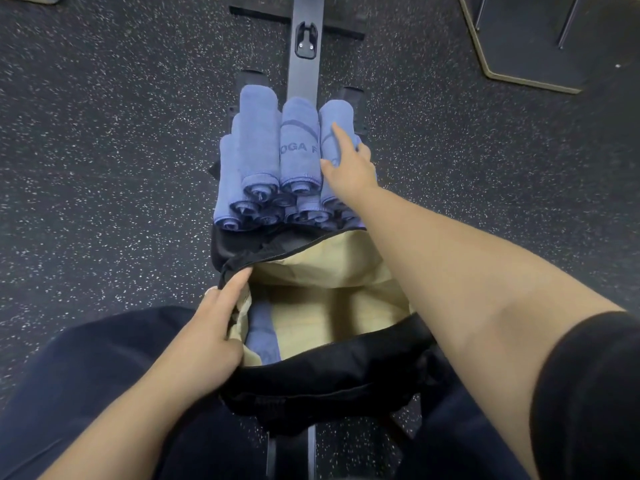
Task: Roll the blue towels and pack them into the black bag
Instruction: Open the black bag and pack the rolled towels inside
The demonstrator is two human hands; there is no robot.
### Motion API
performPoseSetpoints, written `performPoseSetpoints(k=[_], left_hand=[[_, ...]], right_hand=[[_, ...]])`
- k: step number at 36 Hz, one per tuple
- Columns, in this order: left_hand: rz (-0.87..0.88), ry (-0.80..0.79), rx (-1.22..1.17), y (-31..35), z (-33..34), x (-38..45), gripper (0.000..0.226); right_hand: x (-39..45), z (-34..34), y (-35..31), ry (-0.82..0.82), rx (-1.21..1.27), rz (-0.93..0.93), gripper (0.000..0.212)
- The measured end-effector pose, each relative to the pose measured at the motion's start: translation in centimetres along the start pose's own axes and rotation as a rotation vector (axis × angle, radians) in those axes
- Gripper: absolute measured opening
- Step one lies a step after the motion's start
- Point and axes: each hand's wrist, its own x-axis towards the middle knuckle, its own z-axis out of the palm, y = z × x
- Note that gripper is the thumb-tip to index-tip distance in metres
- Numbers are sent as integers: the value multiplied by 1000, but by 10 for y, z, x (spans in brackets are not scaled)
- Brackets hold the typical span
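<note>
Several rolled blue towels (263, 157) lie stacked in a pile just beyond the black bag (329, 375). The bag is open in front of me, its beige lining showing, with one rolled blue towel (264, 336) inside along its left wall. My right hand (349, 164) reaches over the bag and lies on the rightmost rolled towel (334, 116) of the pile, index finger straight, thumb against the roll's side. My left hand (211, 323) holds the bag's left rim, fingers over the edge near the zipper.
The pile and bag sit on a narrow black bench rail (304, 64) running away from me over dark speckled rubber floor (104, 150). A dark platform with a tan edge (530, 46) stands at the far right. My legs in dark trousers flank the bag.
</note>
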Motion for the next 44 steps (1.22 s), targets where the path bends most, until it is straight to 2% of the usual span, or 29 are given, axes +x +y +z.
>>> performPoseSetpoints(k=[5,7,16,22,30,35,39,44], left_hand=[[9,16,-18,-7,1,2,104],[0,6,-20,-5,1,2,100],[-3,-8,-27,-5,2,4,98],[13,15,-60,-5,4,3,96],[89,29,-69,-4,4,-1,104],[107,-6,-68,0,3,-4,109],[96,-32,-78,3,5,-4,104],[127,-38,-111,3,4,-4,107]], right_hand=[[-1,2,3,32,45,-54,60],[-6,0,4,58,102,-78,61],[-82,-25,3,245,280,-334,61],[-157,-9,9,159,262,-475,64],[-208,35,18,38,276,-421,59],[-208,43,11,-34,362,-356,74],[-208,51,8,-166,404,-234,91],[-207,56,2,-196,490,-143,88]])
